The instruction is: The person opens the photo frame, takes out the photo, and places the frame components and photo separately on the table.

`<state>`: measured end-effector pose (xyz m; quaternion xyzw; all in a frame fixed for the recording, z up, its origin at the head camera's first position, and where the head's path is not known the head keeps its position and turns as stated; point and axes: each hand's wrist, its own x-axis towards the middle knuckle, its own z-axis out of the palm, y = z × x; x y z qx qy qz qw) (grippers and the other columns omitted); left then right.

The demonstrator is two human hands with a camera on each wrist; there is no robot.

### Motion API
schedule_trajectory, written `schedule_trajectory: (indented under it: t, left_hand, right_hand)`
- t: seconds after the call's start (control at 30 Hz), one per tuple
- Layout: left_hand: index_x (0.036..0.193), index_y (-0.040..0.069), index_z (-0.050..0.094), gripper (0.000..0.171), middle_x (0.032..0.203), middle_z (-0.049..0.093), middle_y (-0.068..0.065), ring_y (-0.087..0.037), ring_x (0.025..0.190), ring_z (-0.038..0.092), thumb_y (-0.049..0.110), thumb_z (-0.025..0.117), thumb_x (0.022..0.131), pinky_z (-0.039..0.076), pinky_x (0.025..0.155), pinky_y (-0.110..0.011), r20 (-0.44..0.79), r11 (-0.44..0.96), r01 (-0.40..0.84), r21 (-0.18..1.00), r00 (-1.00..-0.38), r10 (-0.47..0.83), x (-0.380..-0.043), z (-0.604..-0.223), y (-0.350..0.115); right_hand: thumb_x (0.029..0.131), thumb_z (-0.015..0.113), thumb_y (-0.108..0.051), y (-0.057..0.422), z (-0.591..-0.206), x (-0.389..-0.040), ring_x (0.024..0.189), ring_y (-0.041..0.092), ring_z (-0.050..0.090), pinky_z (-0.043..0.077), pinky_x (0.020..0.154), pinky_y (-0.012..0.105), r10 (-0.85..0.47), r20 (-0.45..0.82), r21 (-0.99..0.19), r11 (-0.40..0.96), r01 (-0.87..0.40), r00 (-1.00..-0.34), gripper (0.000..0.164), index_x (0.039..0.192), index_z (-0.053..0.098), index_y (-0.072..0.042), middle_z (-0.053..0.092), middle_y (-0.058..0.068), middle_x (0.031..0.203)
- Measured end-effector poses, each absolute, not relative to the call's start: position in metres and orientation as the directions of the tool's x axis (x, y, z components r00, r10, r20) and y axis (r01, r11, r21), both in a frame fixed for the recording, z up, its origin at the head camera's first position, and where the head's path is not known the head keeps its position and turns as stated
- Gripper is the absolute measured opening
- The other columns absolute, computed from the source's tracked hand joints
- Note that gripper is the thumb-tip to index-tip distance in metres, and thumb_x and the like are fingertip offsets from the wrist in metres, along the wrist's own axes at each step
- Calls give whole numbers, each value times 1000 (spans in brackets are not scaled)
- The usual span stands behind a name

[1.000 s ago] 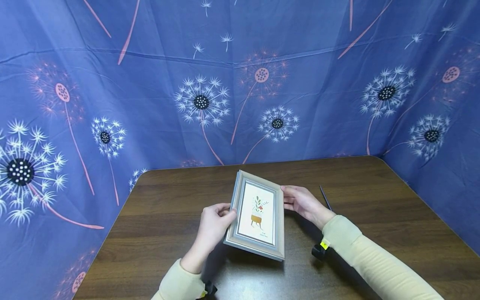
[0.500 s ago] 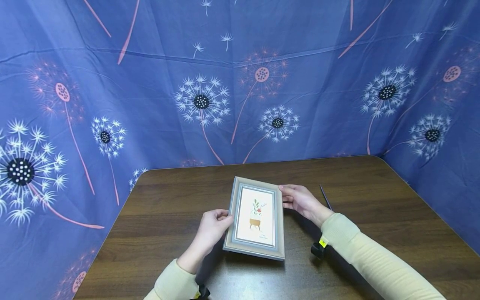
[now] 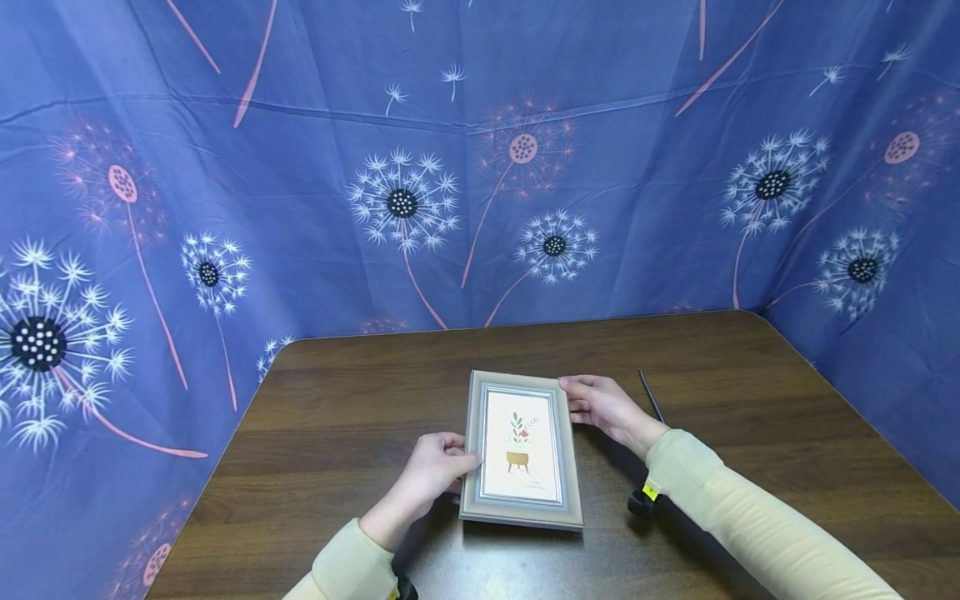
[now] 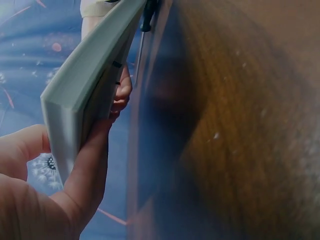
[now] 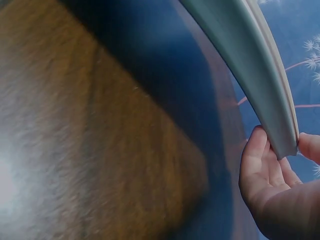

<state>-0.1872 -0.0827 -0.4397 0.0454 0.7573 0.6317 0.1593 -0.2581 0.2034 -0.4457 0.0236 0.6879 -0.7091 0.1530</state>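
A picture frame with a silvery-beige border faces up in the head view, around a print of a potted plant. Both hands hold it off the table by its sides. My left hand pinches the left edge, thumb on the front and fingers behind. At the upper right corner my right hand pinches the border between thumb and fingers. From below, the left wrist view shows the frame's pale side and dark clips on its back. The right wrist view shows its side above the fingers.
The brown wooden table lies under the frame, with a patterned blue cloth behind it. Beyond the right wrist lies a thin dark tool, partly hidden by the arm; the left wrist view shows its dark handle and thin shaft.
The frame has turned from leaning to straighter and moved lower in the head view. My left hand has followed it down slightly; the right hand has stayed nearly in place.
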Motion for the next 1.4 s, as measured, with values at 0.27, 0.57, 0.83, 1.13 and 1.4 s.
schedule_trajectory:
  t: [0.27, 0.57, 0.83, 1.13, 1.4]
  left_hand:
    - [120, -17, 46, 48, 85, 67, -12, -14, 66, 64, 4, 67, 82, 59, 58, -32, -254, 220, -190, 957, -913, 318, -181, -444, -75]
    - [113, -14, 49, 39, 81, 66, -13, -16, 68, 66, 2, 66, 82, 60, 62, -34, -285, 219, -220, 951, -899, 332, -180, -457, -67]
    - [101, -10, 54, 24, 79, 68, -12, -16, 65, 66, 1, 65, 82, 60, 59, -34, -283, 210, -224, 952, -904, 320, -179, -462, -60]
    - [95, -8, 57, 19, 76, 65, -11, -14, 61, 64, 2, 65, 82, 59, 57, -32, -295, 251, -221, 942, -904, 309, -177, -464, -58]
    - [91, -7, 56, 15, 75, 65, -11, -14, 62, 65, 2, 64, 81, 60, 58, -32, -280, 253, -204, 946, -907, 315, -176, -463, -57]
  right_hand:
    - [95, 56, -23, 209, -451, -253, 76, 14, 64, 57, 70, 27, -145, -252, -967, 81, 242, -957, 46, 126, 46, 10, 67, 3, 88]
    - [96, 56, -20, 211, -455, -253, 77, 14, 64, 57, 70, 28, -102, -270, -952, 179, 249, -957, 41, 126, 49, 7, 67, 7, 93]
    - [94, 59, -19, 211, -455, -253, 76, 14, 64, 57, 69, 29, -92, -261, -938, 258, 231, -961, 42, 125, 51, 7, 67, 10, 95]
    - [91, 62, -16, 212, -457, -254, 72, 14, 64, 59, 65, 31, -85, -205, -924, 344, 164, -975, 36, 117, 56, 9, 67, 13, 90]
    - [89, 65, -15, 211, -457, -254, 68, 15, 64, 59, 63, 31, -51, -194, -888, 434, 153, -980, 29, 110, 62, 5, 65, 13, 90]
